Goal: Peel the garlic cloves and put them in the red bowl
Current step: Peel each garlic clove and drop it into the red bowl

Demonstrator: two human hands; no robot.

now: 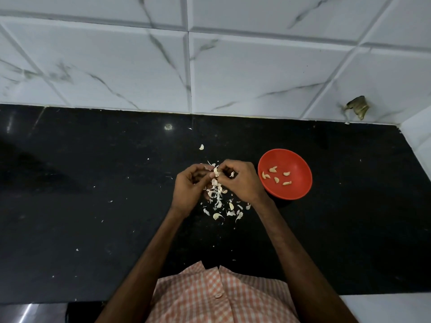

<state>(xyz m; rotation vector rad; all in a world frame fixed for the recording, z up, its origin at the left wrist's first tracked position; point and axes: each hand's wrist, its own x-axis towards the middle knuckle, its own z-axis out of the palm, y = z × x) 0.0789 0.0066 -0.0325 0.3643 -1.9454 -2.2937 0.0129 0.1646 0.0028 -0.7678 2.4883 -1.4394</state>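
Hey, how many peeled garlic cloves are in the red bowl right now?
6. In the red bowl: two cloves touching at left, one far side, one right, one middle, one near right. The left pair might be a single clove.

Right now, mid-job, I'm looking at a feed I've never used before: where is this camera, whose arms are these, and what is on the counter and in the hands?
There is no machine here. One wide-angle camera sits on a person's head and looks down, so the arms reaching up from the bottom are their own. The left hand and right hand meet over a black counter and pinch one garlic clove between their fingertips, apparently peeling it. Under them lies a pile of papery skins, perhaps with unpeeled cloves among them. To the right stands the red bowl, holding several peeled cloves. Behind is a white tiled wall.
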